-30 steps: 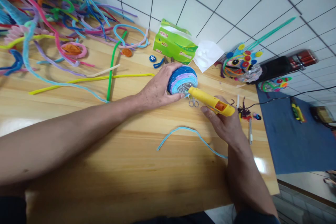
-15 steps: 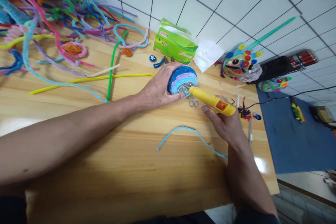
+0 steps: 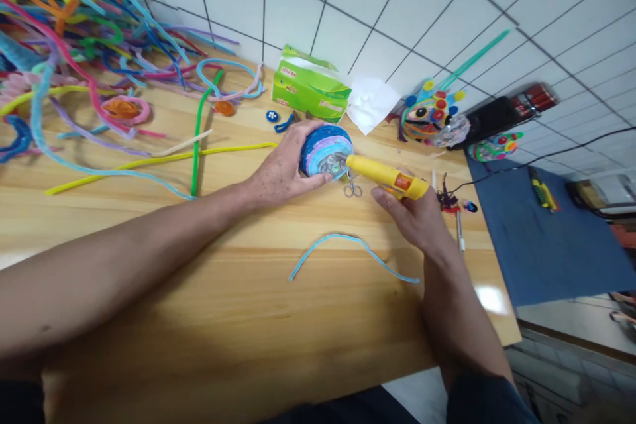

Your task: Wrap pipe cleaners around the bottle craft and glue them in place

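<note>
My left hand (image 3: 293, 165) is wrapped round a rounded piece (image 3: 325, 146) covered in coiled pipe cleaners, dark blue outside, then purple and light blue, with a bare greyish patch facing right. In my right hand (image 3: 415, 212) is a yellow hot glue gun (image 3: 385, 173), its nozzle end close to that patch; whether it touches I cannot tell. Small scissors (image 3: 352, 187) lie just below the rounded piece. A light blue pipe cleaner (image 3: 348, 236) curves across the wooden table (image 3: 248, 318) nearer to me.
Many coloured pipe cleaners (image 3: 89, 33) heap at the back left. A green tissue pack (image 3: 311, 86) and white tissue (image 3: 370, 103) lie by the tiled wall. Decorated colourful pieces (image 3: 430, 116) stand at the back right. A black cord (image 3: 536, 162) runs right over a blue mat (image 3: 546, 245).
The whole view has shifted, so things appear further left. The glue gun's nozzle end sits slightly further right against the bare patch. Both hands keep their hold.
</note>
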The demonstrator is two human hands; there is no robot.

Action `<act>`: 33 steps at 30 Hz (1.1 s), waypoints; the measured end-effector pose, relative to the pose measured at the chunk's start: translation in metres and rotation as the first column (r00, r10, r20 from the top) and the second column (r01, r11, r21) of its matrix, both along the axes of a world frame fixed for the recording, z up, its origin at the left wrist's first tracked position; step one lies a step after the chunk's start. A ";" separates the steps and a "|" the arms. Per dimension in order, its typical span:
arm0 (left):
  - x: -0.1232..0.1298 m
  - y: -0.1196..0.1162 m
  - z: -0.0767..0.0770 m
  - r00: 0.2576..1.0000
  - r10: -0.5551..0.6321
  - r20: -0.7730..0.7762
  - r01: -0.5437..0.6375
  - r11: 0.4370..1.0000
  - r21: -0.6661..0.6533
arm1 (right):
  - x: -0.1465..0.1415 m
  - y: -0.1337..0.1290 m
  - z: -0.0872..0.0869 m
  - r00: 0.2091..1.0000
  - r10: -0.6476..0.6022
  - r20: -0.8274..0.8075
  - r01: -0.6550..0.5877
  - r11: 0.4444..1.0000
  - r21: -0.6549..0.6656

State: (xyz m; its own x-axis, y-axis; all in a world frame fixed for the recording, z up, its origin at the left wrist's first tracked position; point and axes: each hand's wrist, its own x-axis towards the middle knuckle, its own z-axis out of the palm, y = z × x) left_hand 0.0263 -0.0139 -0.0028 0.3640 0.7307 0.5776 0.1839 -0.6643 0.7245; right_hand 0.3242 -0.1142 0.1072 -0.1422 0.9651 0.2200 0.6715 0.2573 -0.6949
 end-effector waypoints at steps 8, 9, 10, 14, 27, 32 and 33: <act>-0.001 0.002 0.001 0.998 0.034 -0.053 -0.036 0.999 -0.040 | 0.037 0.046 -0.035 0.846 -0.464 -0.263 0.469 0.882 -0.047; -0.001 0.002 0.002 0.998 0.036 -0.059 -0.039 0.998 -0.049 | 0.041 0.053 -0.044 0.843 -0.498 -0.203 0.494 0.867 -0.073; -0.002 0.002 0.003 0.997 0.037 -0.063 -0.040 0.998 -0.055 | 0.044 0.059 -0.052 0.841 -0.521 -0.146 0.515 0.854 -0.077; -0.002 0.002 0.004 0.998 0.034 -0.059 -0.039 0.997 -0.070 | 0.051 0.074 -0.071 0.851 -0.524 -0.035 0.519 0.849 -0.100; 0.002 0.011 -0.004 1.000 0.012 0.009 -0.011 0.998 -0.057 | 0.048 -0.008 -0.043 0.932 -0.330 0.152 0.307 0.939 0.156; 0.003 0.014 -0.005 0.999 0.028 0.017 -0.027 0.998 -0.049 | -0.022 -0.056 -0.047 0.957 0.208 0.203 -0.195 0.978 -0.079; 0.004 0.013 -0.004 1.000 0.026 0.013 -0.025 0.998 -0.049 | -0.033 -0.058 -0.050 0.946 0.250 0.207 -0.232 0.967 -0.107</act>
